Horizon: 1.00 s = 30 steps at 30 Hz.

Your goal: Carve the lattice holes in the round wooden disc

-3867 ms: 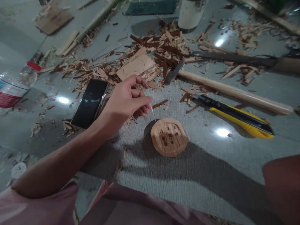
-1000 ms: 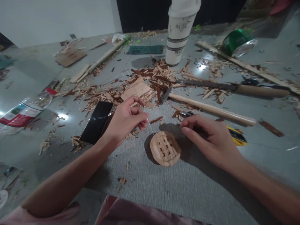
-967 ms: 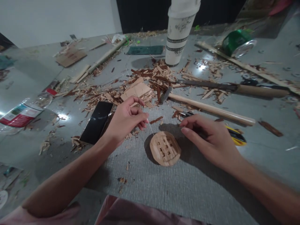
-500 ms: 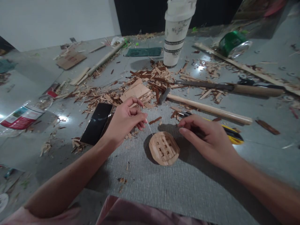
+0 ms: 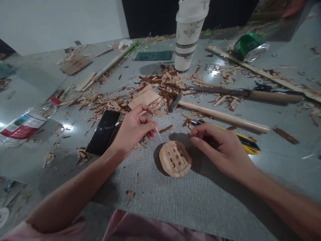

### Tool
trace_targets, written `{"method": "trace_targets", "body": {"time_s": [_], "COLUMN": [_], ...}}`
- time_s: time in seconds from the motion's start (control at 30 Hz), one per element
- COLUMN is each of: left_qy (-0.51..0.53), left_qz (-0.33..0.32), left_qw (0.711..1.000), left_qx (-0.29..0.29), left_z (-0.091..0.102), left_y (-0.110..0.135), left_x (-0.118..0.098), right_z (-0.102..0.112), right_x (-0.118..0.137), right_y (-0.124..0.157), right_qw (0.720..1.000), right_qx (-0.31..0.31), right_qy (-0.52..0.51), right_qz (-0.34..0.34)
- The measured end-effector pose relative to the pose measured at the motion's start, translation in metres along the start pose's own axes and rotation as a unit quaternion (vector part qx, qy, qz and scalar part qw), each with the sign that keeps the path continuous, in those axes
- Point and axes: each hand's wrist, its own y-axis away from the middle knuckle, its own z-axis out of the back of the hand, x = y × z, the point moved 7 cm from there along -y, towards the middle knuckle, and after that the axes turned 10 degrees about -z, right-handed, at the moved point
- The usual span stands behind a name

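Between thumb and forefinger of my left hand (image 5: pixel 139 125) a thin white thread (image 5: pixel 159 136) is pinched. It runs down to the upper left edge of a round wooden disc (image 5: pixel 168 167), which has several small cut-outs in its middle and lies on the grey mat. To the right of the disc hovers my right hand (image 5: pixel 217 144), apart from it. Its fingers are curled, with a gap between thumb and forefinger and nothing visible held. Partly hidden behind that hand is a yellow and black utility knife (image 5: pixel 248 144).
A black phone (image 5: pixel 104 132) lies by my left wrist. Beyond are a hammer (image 5: pixel 223 115), a chisel-like tool (image 5: pixel 273 96), wood shavings (image 5: pixel 173 80), a paper cup (image 5: pixel 187 47) and a green can (image 5: pixel 250 47). A plastic bottle (image 5: pixel 27 122) lies far left.
My right hand has shifted very slightly left. The left hand, thread and wooden disc look practically unchanged.
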Motion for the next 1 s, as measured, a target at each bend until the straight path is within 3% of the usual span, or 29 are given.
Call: {"method": "trace_targets", "body": {"time_s": [1.0], "left_qy": [0.003], "left_qz": [0.002], "left_qw": [1.0], "left_qx": [-0.003], "left_z": [-0.0005], "left_y": [0.0003], "left_x": [-0.0014], "right_z": [-0.0021], "right_x": [0.0006], "right_y": [0.0005], "right_qw": [1.0], "right_qx": [0.017], "right_qy": [-0.002], "right_qz": [0.005]}}
